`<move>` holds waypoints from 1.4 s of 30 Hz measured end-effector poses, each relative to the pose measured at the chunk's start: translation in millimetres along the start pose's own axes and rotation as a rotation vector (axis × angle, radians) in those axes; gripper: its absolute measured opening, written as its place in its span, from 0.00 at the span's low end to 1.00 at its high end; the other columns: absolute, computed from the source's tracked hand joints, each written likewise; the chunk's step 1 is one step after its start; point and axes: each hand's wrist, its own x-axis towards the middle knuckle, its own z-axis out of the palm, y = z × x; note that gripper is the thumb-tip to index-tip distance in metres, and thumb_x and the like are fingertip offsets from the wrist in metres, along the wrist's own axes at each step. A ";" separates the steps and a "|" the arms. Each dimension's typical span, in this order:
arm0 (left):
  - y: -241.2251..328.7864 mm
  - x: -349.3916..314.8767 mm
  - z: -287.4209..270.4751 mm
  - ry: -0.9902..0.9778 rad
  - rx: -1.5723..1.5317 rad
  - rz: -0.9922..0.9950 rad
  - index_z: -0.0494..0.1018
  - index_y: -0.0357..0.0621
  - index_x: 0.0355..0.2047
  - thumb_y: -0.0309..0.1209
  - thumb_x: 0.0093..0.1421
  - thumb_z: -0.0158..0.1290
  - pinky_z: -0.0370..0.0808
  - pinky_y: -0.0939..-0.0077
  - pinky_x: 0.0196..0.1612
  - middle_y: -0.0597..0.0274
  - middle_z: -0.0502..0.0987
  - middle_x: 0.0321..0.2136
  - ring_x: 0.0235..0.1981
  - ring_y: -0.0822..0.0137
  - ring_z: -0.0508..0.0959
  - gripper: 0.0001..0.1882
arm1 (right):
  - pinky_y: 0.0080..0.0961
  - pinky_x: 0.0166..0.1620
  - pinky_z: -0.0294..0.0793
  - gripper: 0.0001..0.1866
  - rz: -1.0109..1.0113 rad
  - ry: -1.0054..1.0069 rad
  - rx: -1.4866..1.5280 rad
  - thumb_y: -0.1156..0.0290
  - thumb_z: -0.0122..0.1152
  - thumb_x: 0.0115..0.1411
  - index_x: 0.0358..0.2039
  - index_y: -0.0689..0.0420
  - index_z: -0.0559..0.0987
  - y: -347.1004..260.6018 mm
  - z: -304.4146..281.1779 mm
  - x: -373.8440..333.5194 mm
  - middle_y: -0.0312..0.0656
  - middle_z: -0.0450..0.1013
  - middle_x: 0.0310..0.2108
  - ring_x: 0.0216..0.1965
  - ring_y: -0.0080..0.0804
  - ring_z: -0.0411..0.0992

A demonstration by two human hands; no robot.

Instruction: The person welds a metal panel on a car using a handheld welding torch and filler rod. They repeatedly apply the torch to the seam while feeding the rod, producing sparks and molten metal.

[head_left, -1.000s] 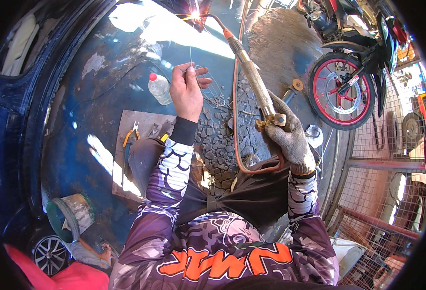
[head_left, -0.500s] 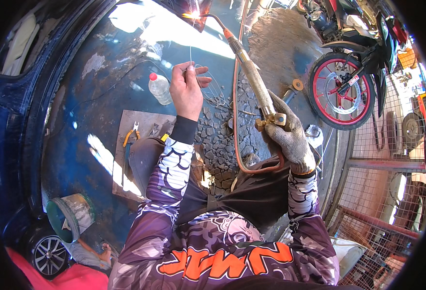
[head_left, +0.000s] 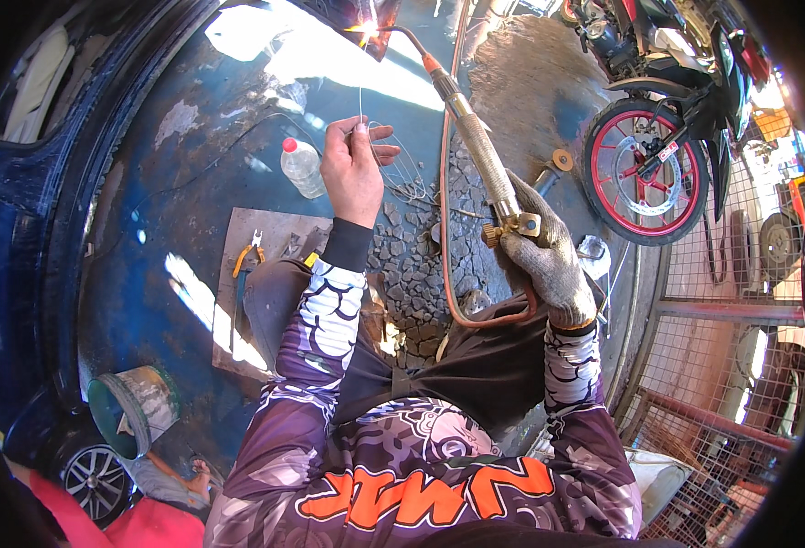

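My gloved right hand (head_left: 549, 260) is wrapped round the valve end of a gas welding torch (head_left: 481, 151). The torch slants up and left, its bent tip reaching a bright flame (head_left: 366, 30) at the top. That glare lies against a dark reddish-brown metal piece (head_left: 380, 14), partly cut off by the picture's edge. Between thumb and forefinger my bare left hand (head_left: 354, 173) pinches a thin filler wire (head_left: 360, 102), which runs up to the glowing spot. A reddish hose (head_left: 445, 228) loops below the torch.
Left of my left hand stands a clear bottle with a red cap (head_left: 302, 168). Yellow-handled pliers (head_left: 249, 255) lie on a board (head_left: 238, 224). A motorcycle wheel (head_left: 646, 172) is at right, a bucket (head_left: 135, 411) at lower left near a dark blue car (head_left: 19, 237). Broken rubble (head_left: 407, 265) covers the middle ground.
Both hands, the torch and the wire hold nearly the same place. The flame's glare looks slightly different, and the pink-red cloth at lower left has shifted a little.
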 end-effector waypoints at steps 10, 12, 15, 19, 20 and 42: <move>0.6 -2.2 0.2 -0.003 0.004 -0.009 0.68 0.36 0.55 0.30 0.82 0.43 0.85 0.74 0.32 0.44 0.86 0.42 0.30 0.63 0.88 0.10 | 0.16 0.30 0.75 0.47 0.016 0.021 -0.014 0.72 0.66 0.58 0.78 0.60 0.62 0.9 1.1 0.2 0.41 0.82 0.44 0.28 0.18 0.75; 0.6 -1.9 0.4 -0.001 0.009 -0.009 0.68 0.36 0.55 0.30 0.82 0.43 0.85 0.74 0.32 0.44 0.86 0.42 0.30 0.63 0.88 0.10 | 0.16 0.29 0.75 0.47 0.001 -0.003 0.007 0.72 0.66 0.57 0.78 0.60 0.62 0.4 0.9 1.3 0.41 0.82 0.43 0.28 0.18 0.75; 0.7 -1.9 0.7 0.002 0.018 -0.009 0.68 0.35 0.55 0.30 0.82 0.43 0.85 0.73 0.32 0.43 0.86 0.42 0.29 0.62 0.88 0.11 | 0.15 0.29 0.74 0.47 -0.003 0.010 0.000 0.71 0.67 0.57 0.78 0.60 0.63 -0.2 2.0 0.5 0.41 0.82 0.42 0.27 0.18 0.75; 0.3 -2.2 0.5 0.003 0.034 -0.014 0.68 0.35 0.54 0.30 0.82 0.43 0.85 0.73 0.32 0.43 0.86 0.42 0.29 0.63 0.88 0.11 | 0.15 0.28 0.74 0.48 0.004 0.004 0.027 0.71 0.67 0.56 0.78 0.60 0.63 -1.3 1.4 0.0 0.41 0.82 0.42 0.27 0.18 0.74; 0.2 -2.4 0.3 0.001 0.034 -0.013 0.68 0.35 0.54 0.30 0.82 0.43 0.85 0.73 0.32 0.44 0.86 0.42 0.29 0.63 0.88 0.11 | 0.15 0.28 0.74 0.48 0.010 0.003 0.015 0.72 0.67 0.56 0.78 0.60 0.63 -1.5 1.2 -0.1 0.41 0.82 0.42 0.27 0.18 0.74; -3.7 -4.7 0.9 0.010 -0.011 -0.036 0.70 0.38 0.51 0.31 0.82 0.44 0.83 0.76 0.31 0.51 0.87 0.40 0.29 0.67 0.88 0.09 | 0.16 0.35 0.77 0.47 -0.001 0.002 0.044 0.75 0.67 0.57 0.78 0.60 0.63 3.1 0.1 1.0 0.40 0.79 0.56 0.36 0.19 0.78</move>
